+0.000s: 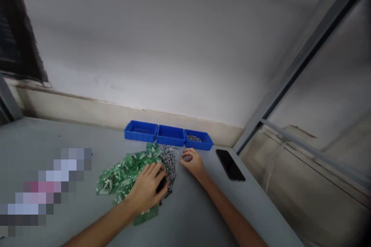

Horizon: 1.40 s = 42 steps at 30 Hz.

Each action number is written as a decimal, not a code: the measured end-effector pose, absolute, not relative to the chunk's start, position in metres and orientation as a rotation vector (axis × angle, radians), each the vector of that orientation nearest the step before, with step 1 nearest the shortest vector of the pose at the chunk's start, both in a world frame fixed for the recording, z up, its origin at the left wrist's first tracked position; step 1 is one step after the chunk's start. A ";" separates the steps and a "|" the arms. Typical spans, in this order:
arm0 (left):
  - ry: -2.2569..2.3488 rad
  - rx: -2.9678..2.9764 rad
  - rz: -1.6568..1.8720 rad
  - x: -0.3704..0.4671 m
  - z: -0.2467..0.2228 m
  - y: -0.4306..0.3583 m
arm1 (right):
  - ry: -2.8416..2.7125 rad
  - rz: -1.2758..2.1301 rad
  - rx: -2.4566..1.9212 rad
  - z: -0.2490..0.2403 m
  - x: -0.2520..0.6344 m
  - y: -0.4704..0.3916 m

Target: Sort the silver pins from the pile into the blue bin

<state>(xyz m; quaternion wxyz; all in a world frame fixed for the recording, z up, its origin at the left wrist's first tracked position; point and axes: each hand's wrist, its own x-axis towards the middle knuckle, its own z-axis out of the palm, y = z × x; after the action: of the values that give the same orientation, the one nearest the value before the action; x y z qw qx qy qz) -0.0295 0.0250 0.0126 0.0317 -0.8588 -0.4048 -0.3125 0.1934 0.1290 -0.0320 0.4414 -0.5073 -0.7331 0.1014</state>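
Observation:
My left hand (150, 187) rests at the right side of a heap of green plastic bags (127, 170), its fingers curled around something dark that I cannot make out. Silvery screws or nails (170, 158) lie in a loose pile just right of the bags. At the right edge of that pile is my right hand (193, 162), thumb and forefinger brought together; a thin metal piece shows at the fingertips. Behind the pile stand three blue trays in a row: the left one (140, 137) and the middle one (170, 142) show no contents, the right one (207, 146) holds some metal pieces.
A black phone (230, 165) lies on the grey table (197, 216) near its right edge. A blurred-out, pixelated area covers the table's left part. A wall (174, 46) rises behind the trays, and a metal frame post (251, 136) stands at the right back corner.

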 end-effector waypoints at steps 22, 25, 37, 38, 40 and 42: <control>-1.451 -2.824 -1.590 -0.031 0.014 0.020 | -1.815 0.768 -1.051 0.027 0.139 0.026; -1.377 -2.878 -1.536 -0.031 0.015 0.019 | -1.845 0.777 -1.032 0.025 0.135 0.022; -1.308 -2.809 -1.474 -0.033 0.017 0.023 | -1.705 0.884 -1.086 0.019 0.142 0.029; -1.311 -2.806 -1.439 -0.033 0.016 0.023 | -1.658 0.941 -1.102 0.018 0.143 0.030; -1.333 -2.776 -1.367 -0.034 0.014 0.024 | -1.574 1.002 -1.173 0.016 0.148 0.034; -1.370 -2.705 -1.334 -0.034 0.011 0.025 | -1.493 0.972 -1.277 0.012 0.158 0.042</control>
<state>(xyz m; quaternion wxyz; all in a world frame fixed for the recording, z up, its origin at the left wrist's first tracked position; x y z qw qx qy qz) -0.0342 0.0252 0.0114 -0.0852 -0.8136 -0.4120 -0.4012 0.1582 0.0422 0.0121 0.4574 -0.5181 -0.6057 0.3943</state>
